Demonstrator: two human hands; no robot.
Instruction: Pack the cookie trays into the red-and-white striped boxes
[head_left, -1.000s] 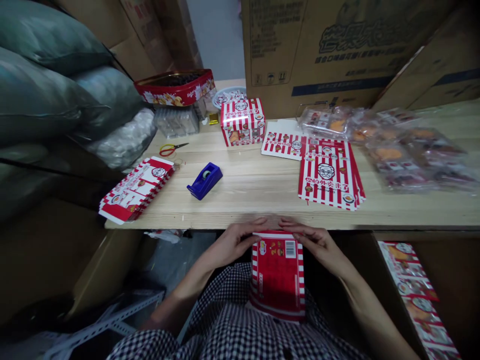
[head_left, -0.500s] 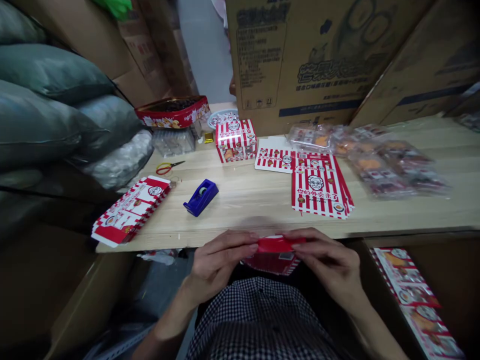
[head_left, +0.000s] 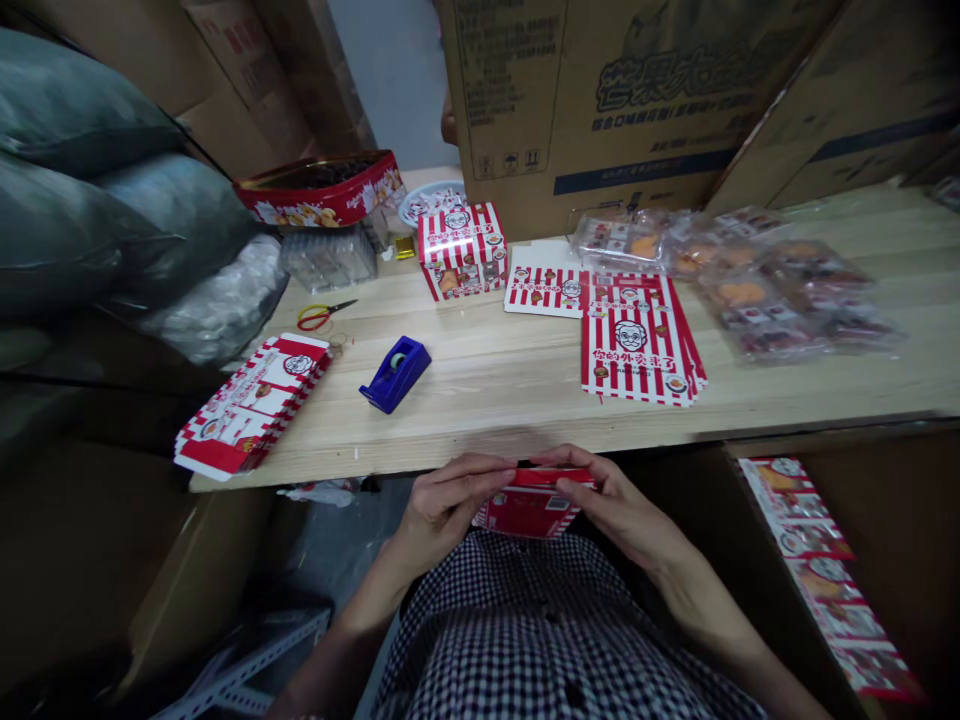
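Note:
Between my hands, just off the table's front edge, is a red and white striped cardboard box. One long red edge of it faces up, and a barcode label shows on its side. My left hand grips its left end, thumb in front and fingers behind. At the right end my right hand pinches the top edge in the same way. Nearest on the table are a blue tape dispenser and a pile of flat striped cartons.
Another stack of flat cartons lies at the left edge, by scissors. Behind stand a made-up striped box and a red tin. Clear snack packs lie right. Below right, an open carton holds filled boxes.
The upright red flap has folded down, and the box's top edge now looks flatter. My right hand has shifted slightly left. The whole view has tilted a little downward.

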